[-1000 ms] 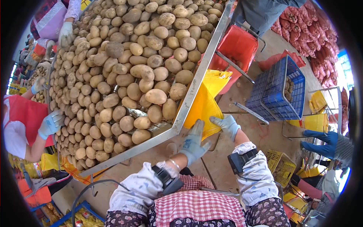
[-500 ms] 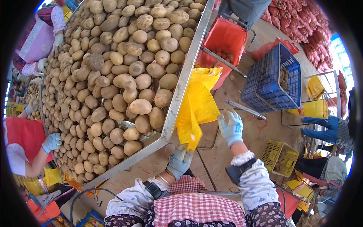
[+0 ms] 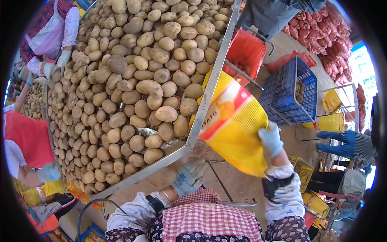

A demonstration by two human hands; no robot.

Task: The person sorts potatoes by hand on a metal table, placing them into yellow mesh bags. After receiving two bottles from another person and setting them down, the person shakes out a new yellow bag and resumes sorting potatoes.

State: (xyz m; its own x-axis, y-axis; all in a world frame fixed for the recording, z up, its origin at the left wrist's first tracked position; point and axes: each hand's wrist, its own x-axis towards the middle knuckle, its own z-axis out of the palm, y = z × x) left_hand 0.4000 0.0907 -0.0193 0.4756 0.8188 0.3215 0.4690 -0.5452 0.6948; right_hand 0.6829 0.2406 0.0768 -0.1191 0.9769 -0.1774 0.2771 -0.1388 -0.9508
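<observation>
A yellow mesh potato bag (image 3: pixel 242 137) with a red-and-white printed band hangs spread out beside the table's metal edge. My right hand (image 3: pixel 271 139), in a light blue glove, grips the bag's right edge. My left hand (image 3: pixel 189 177), also gloved, is below the table's corner with its fingers stretched out, holding nothing and apart from the bag. Many loose potatoes (image 3: pixel 155 90) cover the metal-rimmed sorting table (image 3: pixel 209 88) to the left of the bag. The far upper part of the bag is partly hidden behind the rim.
Behind the bag stands a red bag-lined container (image 3: pixel 246 50) with potatoes inside. A blue crate (image 3: pixel 282 97) is farther right, with a yellow crate (image 3: pixel 302 173) below it. Stacked red mesh sacks (image 3: pixel 318 30) fill the upper right. Co-workers' gloved hands (image 3: pixel 50 172) are along the left side.
My right hand has taken hold of the yellow bag and drawn it right, spreading it. The left hand has let go of the bag's lower end.
</observation>
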